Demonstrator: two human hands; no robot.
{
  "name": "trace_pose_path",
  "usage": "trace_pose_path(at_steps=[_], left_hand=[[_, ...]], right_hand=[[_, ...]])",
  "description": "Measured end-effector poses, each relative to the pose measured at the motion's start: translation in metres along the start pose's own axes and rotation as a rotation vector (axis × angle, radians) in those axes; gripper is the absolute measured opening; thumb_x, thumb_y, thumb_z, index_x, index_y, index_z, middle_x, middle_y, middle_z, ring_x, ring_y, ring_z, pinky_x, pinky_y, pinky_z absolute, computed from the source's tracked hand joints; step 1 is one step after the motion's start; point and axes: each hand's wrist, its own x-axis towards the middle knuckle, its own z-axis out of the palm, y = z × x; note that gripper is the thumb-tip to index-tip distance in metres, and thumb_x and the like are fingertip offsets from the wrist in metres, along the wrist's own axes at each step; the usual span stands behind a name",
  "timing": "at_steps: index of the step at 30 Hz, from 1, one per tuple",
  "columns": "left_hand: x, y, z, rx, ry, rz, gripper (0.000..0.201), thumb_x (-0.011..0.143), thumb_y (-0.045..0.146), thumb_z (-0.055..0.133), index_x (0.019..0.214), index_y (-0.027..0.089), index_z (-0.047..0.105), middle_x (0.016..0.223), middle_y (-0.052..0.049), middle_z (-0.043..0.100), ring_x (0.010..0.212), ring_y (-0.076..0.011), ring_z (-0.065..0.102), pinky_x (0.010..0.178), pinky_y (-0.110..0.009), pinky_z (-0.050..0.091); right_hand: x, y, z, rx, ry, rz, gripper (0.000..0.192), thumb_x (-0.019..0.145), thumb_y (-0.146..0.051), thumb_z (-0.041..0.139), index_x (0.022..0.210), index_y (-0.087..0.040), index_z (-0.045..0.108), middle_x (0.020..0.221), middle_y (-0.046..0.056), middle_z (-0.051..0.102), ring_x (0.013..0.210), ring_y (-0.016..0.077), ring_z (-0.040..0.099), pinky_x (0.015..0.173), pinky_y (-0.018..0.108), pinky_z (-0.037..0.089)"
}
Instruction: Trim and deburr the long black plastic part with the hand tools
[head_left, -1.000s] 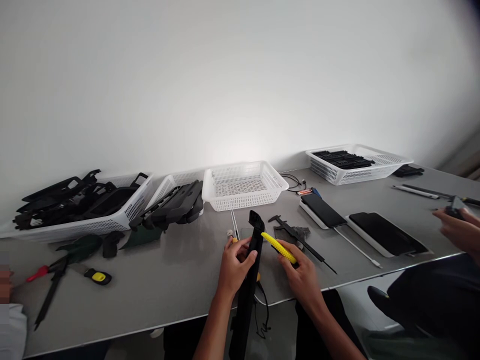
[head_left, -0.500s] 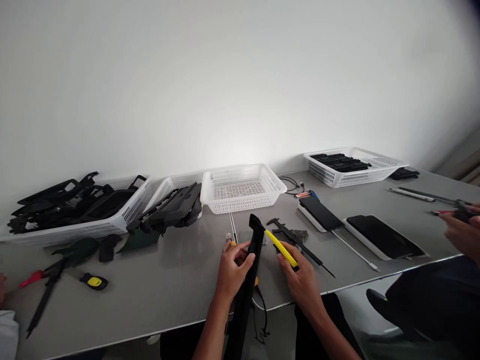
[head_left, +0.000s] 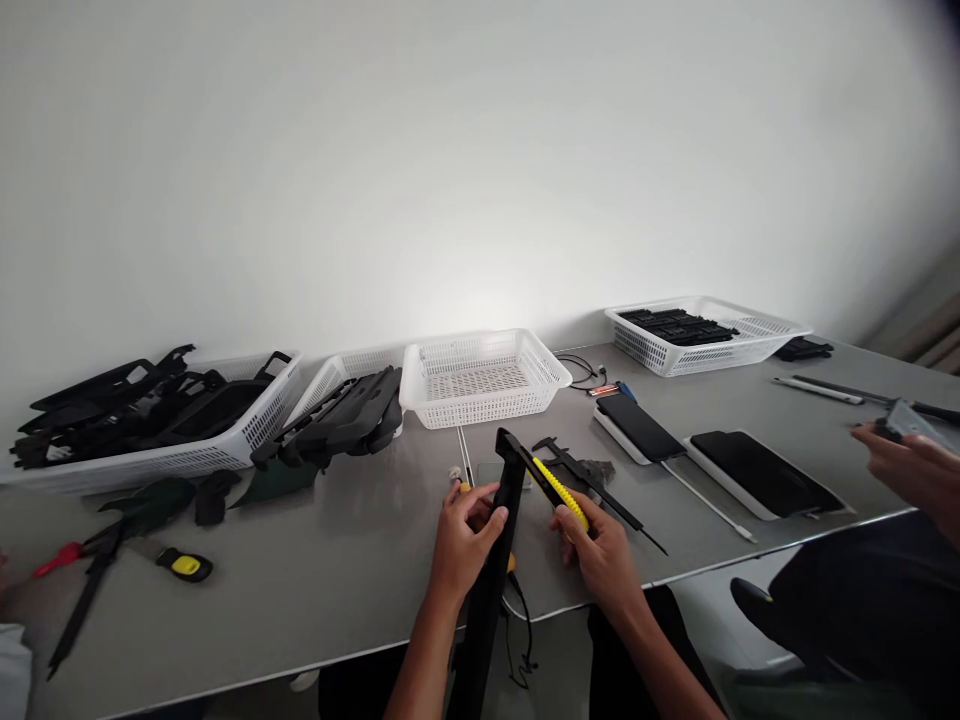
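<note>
My left hand [head_left: 466, 535] is closed around a long black plastic part [head_left: 491, 590], which stands tilted with its hooked top end away from me. In my right hand [head_left: 596, 550] is a yellow utility knife [head_left: 561, 492], its front end close to the part's upper right edge; whether the blade touches it I cannot tell. Behind my right hand a dark caliper [head_left: 592, 485] lies on the grey table [head_left: 360, 560]. Something with a yellow handle is partly hidden behind my left hand, and a dark cable [head_left: 523, 630] hangs off the table edge.
White baskets with black parts stand left [head_left: 247, 430] and far right [head_left: 675, 355]; a bare white basket [head_left: 486, 405] is between. Two phones [head_left: 634, 425] lie right. A black-yellow knife [head_left: 184, 565] lies left. A co-worker's hand [head_left: 911, 465] holds a pale tool at right.
My right hand has turned the yellow utility knife slightly and shifted its grip; my left hand and the black part stay nearly still. At right, the co-worker's hand now shows a pale tool.
</note>
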Motion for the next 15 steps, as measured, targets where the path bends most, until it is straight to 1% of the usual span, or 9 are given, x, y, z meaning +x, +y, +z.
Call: trace_pose_path(at_steps=[2, 6, 8, 11, 13, 15], left_hand=[[-0.0001, -0.0011, 0.0001, 0.003, -0.004, -0.002, 0.03, 0.09, 0.036, 0.072, 0.116, 0.027, 0.082, 0.071, 0.003, 0.074, 0.073, -0.0216, 0.073, 0.136, -0.064, 0.017], [-0.0009, -0.0057, 0.0002, 0.001, 0.005, -0.025, 0.032, 0.09, 0.039, 0.071, 0.117, 0.025, 0.082, 0.074, 0.003, 0.072, 0.074, -0.0204, 0.072, 0.133, -0.061, 0.026], [-0.0012, -0.0076, 0.0002, 0.0, 0.008, -0.028, 0.034, 0.09, 0.04, 0.072, 0.118, 0.025, 0.082, 0.078, 0.002, 0.073, 0.076, -0.0205, 0.072, 0.133, -0.06, 0.027], [-0.0012, -0.0083, 0.0002, -0.008, -0.001, -0.041, 0.042, 0.09, 0.04, 0.072, 0.129, 0.025, 0.078, 0.084, 0.001, 0.077, 0.083, -0.0223, 0.075, 0.135, -0.059, 0.022], [-0.0012, -0.008, 0.0001, -0.01, -0.002, -0.051, 0.047, 0.089, 0.039, 0.073, 0.134, 0.026, 0.076, 0.086, 0.0, 0.078, 0.091, -0.0245, 0.076, 0.135, -0.058, 0.02], [-0.0012, -0.0085, 0.0, 0.0, 0.005, -0.056, 0.045, 0.089, 0.039, 0.074, 0.131, 0.026, 0.078, 0.089, -0.002, 0.08, 0.102, -0.0272, 0.076, 0.135, -0.058, 0.021]], right_hand=[[0.0006, -0.0018, 0.0007, -0.043, 0.027, -0.034, 0.062, 0.091, -0.08, 0.055, 0.087, -0.019, 0.07, 0.061, 0.0, 0.059, 0.052, 0.016, 0.05, 0.05, 0.028, 0.042], [-0.0002, -0.0003, 0.0006, -0.147, 0.108, -0.096, 0.064, 0.091, -0.079, 0.055, 0.08, -0.018, 0.07, 0.067, 0.003, 0.063, 0.062, 0.0179, 0.055, 0.058, 0.028, 0.045], [-0.0018, 0.0014, 0.0005, -0.147, 0.139, -0.081, 0.065, 0.09, -0.08, 0.058, 0.079, -0.017, 0.071, 0.068, 0.003, 0.063, 0.063, 0.0179, 0.055, 0.059, 0.028, 0.045], [-0.0039, 0.0028, 0.0009, -0.1, 0.197, -0.028, 0.065, 0.085, -0.082, 0.064, 0.076, -0.017, 0.07, 0.064, 0.002, 0.058, 0.06, 0.0164, 0.05, 0.053, 0.026, 0.041], [-0.0042, 0.0019, 0.0015, -0.065, 0.237, -0.007, 0.066, 0.081, -0.083, 0.068, 0.073, -0.017, 0.069, 0.063, 0.001, 0.055, 0.058, 0.0153, 0.047, 0.051, 0.026, 0.039], [-0.0036, -0.0001, 0.0024, -0.034, 0.265, 0.006, 0.066, 0.078, -0.083, 0.072, 0.07, -0.018, 0.067, 0.061, 0.0, 0.052, 0.057, 0.0143, 0.044, 0.049, 0.026, 0.037]])
